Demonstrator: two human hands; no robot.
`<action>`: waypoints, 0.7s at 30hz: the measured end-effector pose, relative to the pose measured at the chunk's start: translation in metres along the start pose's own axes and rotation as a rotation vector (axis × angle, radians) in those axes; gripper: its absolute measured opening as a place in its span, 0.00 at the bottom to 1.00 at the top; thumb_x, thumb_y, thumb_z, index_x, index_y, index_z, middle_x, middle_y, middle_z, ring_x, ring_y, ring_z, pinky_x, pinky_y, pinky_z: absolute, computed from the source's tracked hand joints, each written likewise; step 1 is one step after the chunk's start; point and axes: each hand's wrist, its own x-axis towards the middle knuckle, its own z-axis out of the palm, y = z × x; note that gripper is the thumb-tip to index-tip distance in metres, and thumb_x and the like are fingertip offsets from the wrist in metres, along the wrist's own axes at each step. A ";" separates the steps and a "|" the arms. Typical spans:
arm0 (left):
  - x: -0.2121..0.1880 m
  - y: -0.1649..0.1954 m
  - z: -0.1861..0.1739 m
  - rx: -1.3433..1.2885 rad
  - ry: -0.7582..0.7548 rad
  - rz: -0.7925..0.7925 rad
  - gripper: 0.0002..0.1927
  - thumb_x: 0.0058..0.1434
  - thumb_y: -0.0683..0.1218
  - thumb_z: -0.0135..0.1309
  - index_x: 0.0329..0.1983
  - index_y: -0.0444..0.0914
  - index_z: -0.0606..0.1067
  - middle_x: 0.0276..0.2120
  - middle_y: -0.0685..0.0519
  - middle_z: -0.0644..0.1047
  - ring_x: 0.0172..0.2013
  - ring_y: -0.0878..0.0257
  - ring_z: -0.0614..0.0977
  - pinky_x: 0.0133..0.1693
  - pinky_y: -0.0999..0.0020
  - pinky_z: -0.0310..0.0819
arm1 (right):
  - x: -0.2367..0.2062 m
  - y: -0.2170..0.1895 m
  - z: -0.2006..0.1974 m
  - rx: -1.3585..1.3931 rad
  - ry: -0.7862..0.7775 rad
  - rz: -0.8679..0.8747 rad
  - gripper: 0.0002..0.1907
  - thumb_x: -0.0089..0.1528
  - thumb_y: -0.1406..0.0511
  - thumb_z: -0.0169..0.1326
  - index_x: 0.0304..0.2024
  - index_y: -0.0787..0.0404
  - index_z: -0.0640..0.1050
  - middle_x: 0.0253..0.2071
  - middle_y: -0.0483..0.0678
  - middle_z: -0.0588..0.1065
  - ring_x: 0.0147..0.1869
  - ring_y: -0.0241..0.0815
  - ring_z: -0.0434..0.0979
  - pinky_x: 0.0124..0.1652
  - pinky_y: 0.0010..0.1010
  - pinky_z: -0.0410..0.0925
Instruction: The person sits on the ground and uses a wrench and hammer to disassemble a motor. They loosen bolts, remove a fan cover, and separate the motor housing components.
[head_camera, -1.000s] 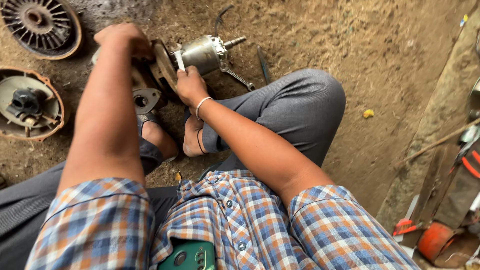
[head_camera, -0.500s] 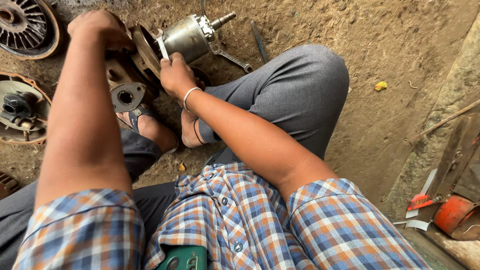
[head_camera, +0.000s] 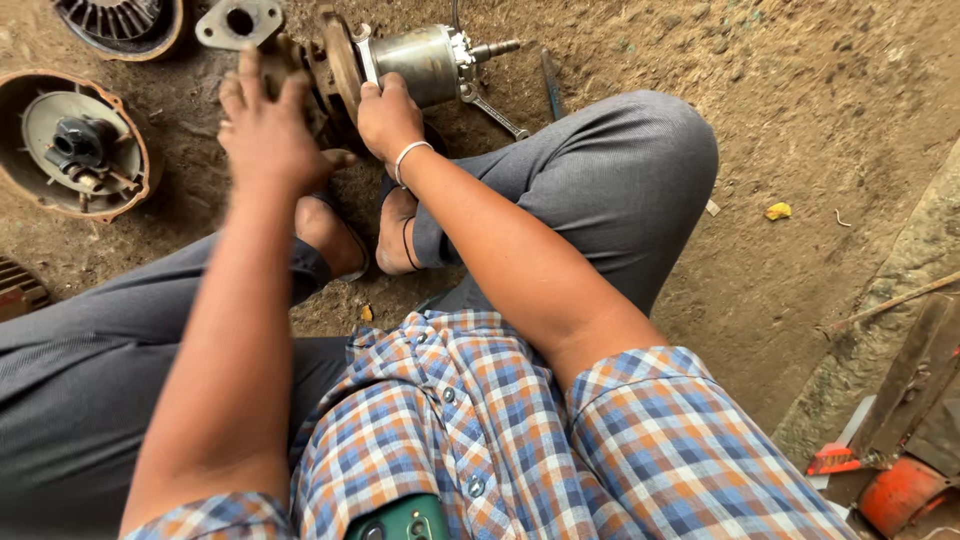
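both hands up at 12 o'clock from my lap, on the motor assy. left hand (head_camera: 268, 125) is spread flat, fingers open, palm pressed on the rusty end plate (head_camera: 335, 65) side – not gripping, just bracing. right hand (head_camera: 388, 118) sits just to its right, fingers curled over the plate edge where it meets the grey metal motor body (head_camera: 415, 62); looks like a loose hold on the rim, can't tell how tight.

motor lies on the dirt floor (head_camera: 800, 110) w/ its long axis running 9-to-3, threaded shaft (head_camera: 495, 47) sticking out toward 3 o'clock. so the body is at abt 1 o'clock from my right hand, touching it, and further off from the left. right hand is the nearer one to the body; left is nearer the plate end.

spanner (head_camera: 495, 112) lies under the motor at 4 o'clock of it, near my right knee. flat gasket-shaped plate (head_camera: 240, 22) at 12 o'clock of left hand, just beyond fingertips. round fan cover (head_camera: 75, 145) at 9 o'clock, well apart. finned rotor (head_camera: 125, 22) at 11 o'clock, cut off by frame edge.
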 end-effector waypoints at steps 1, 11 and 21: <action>-0.007 0.001 0.003 -0.015 0.101 0.050 0.44 0.52 0.59 0.69 0.72 0.50 0.65 0.77 0.41 0.45 0.70 0.39 0.55 0.60 0.41 0.63 | 0.001 0.000 -0.001 -0.021 0.012 -0.023 0.20 0.67 0.54 0.45 0.52 0.61 0.74 0.53 0.62 0.77 0.59 0.65 0.75 0.56 0.47 0.67; 0.011 -0.018 0.020 0.084 0.308 0.172 0.25 0.60 0.44 0.58 0.62 0.48 0.72 0.67 0.36 0.58 0.59 0.39 0.68 0.55 0.40 0.66 | 0.014 -0.020 -0.052 0.179 0.144 -0.020 0.15 0.61 0.60 0.48 0.42 0.61 0.79 0.39 0.59 0.82 0.43 0.57 0.84 0.45 0.43 0.73; 0.013 0.041 0.054 0.289 0.907 0.409 0.19 0.67 0.49 0.50 0.56 0.36 0.78 0.48 0.42 0.74 0.59 0.35 0.71 0.66 0.26 0.50 | -0.004 -0.027 -0.039 0.011 0.094 -0.179 0.20 0.63 0.59 0.48 0.54 0.63 0.73 0.46 0.67 0.78 0.50 0.65 0.79 0.48 0.48 0.71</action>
